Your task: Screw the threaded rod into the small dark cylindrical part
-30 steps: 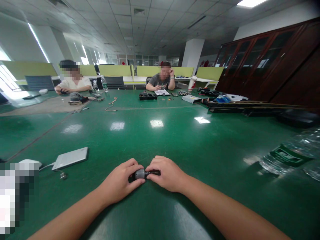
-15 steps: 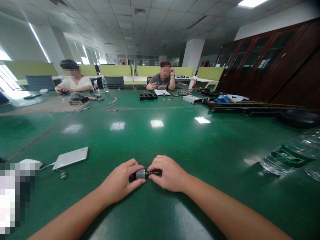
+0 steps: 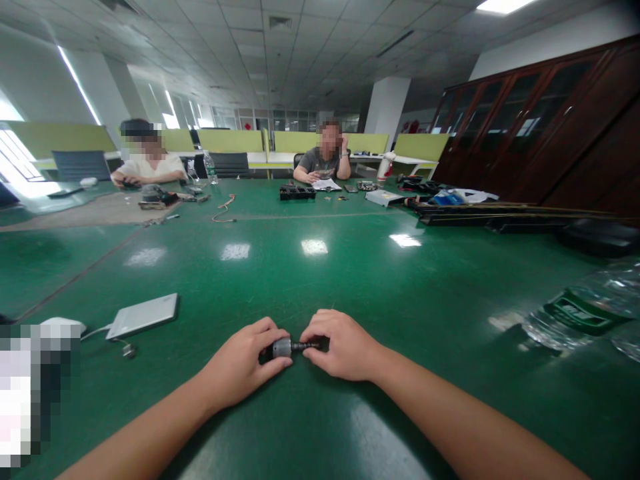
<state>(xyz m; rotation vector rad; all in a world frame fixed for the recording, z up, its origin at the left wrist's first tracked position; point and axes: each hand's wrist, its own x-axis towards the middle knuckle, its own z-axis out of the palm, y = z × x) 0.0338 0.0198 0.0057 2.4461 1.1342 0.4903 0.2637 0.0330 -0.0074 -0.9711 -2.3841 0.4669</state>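
A short metal cylinder (image 3: pixel 283 347) with a dark threaded shaft (image 3: pixel 302 346) lies low over the green table (image 3: pixel 320 280), near the middle of the lower view. My left hand (image 3: pixel 253 357) is closed around the cylinder's left part, thumb below and fingers above. The shaft points right, toward my right hand (image 3: pixel 336 343), whose thumb and fingers pinch its far end. The tip of the shaft is partly hidden by the fingers.
A silver flat box (image 3: pixel 143 316) with a cable lies at left. Large water bottles (image 3: pixel 580 313) lie at right. Two people sit across the table, near a black tray (image 3: pixel 297 193), a clipboard (image 3: pixel 326 185) and dark metal bars (image 3: pixel 465 215).
My right hand has shifted slightly to the right, and more of the shaft shows between the hands. My left hand has hardly moved. The middle person across the table has lowered a hand to the clipboard.
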